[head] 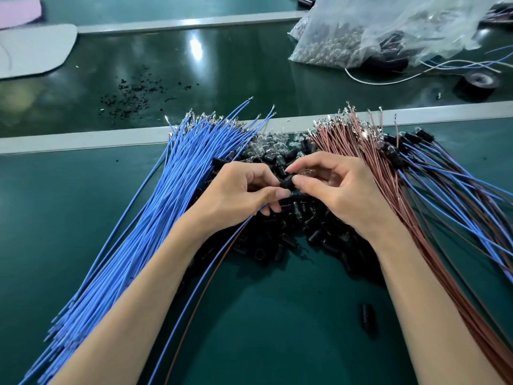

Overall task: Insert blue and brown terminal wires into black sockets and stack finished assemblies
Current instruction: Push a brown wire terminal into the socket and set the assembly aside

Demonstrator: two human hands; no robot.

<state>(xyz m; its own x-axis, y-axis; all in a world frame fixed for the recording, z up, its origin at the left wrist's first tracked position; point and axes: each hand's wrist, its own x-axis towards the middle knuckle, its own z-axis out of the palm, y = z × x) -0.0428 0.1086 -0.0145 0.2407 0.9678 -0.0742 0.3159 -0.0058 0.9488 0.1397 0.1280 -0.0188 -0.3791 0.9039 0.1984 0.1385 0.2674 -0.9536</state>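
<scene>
a small black socket (pixel 287 183) is held over the middle of the green table (pixel 263 343), pinched from both sides. the left hand (pixel 244 187) is curled, with thumb and forefinger closed on the socket's left end and the other fingers tucked beneath. the right hand (pixel 338 187) is curled as well, its thumb and forefinger tips pressed on the socket's right end and the remaining fingers loosely bent behind.

a single blue wire (pixel 194 295) and a single brown wire (pixel 191 315) are seen running from under the left hand toward the near edge. whether their ends are seated in the socket cannot be told.

a heap of loose sockets (pixel 291 232) is spread directly beneath the hands, with clear bulbs (pixel 266 143) piled at its far side. a thick fan of blue wires (pixel 155 207) is laid to the left, and a fan of brown wires (pixel 388 195) to the right. finished assemblies (pixel 444 176) are stacked further right, over the brown fan. one stray socket (pixel 367 318) is left near the right forearm.

beyond the metal rail (pixel 83 140), black scraps (pixel 133 93), a plastic bag (pixel 361 37) and a roll of tape (pixel 477 81) are seen.
</scene>
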